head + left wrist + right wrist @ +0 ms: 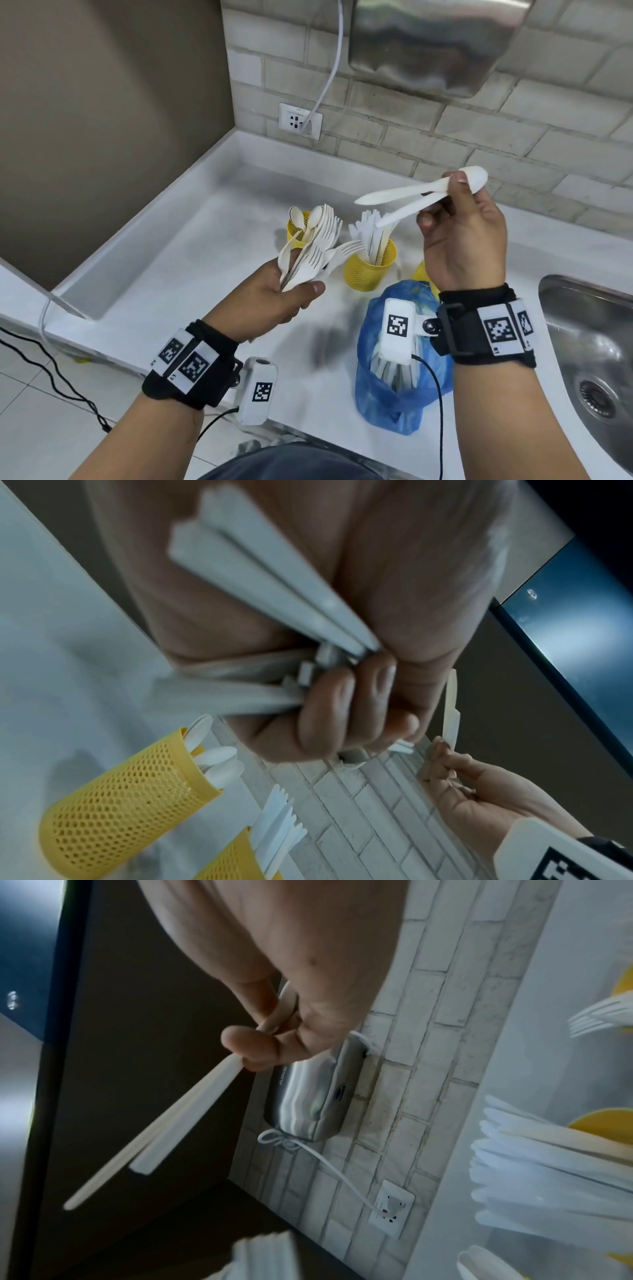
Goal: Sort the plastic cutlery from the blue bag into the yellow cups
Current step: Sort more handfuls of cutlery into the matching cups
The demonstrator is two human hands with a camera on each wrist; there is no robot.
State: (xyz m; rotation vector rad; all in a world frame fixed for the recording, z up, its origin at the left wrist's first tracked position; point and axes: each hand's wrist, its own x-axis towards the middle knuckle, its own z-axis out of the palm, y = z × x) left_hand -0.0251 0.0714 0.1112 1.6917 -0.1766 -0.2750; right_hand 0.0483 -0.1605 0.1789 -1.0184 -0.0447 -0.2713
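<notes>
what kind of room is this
Probably a small kitchen or staff pantry: a white counter with a steel sink set in it, a brick-tiled wall with a power socket, and a steel wall unit above.

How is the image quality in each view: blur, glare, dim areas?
Head view: bright, mostly sharp; glare on the steel dryer, slight blur on the forks in the left hand. Left wrist view: handles blurred, cup crisp. Right wrist view: dim, right hand and knives soft.
</notes>
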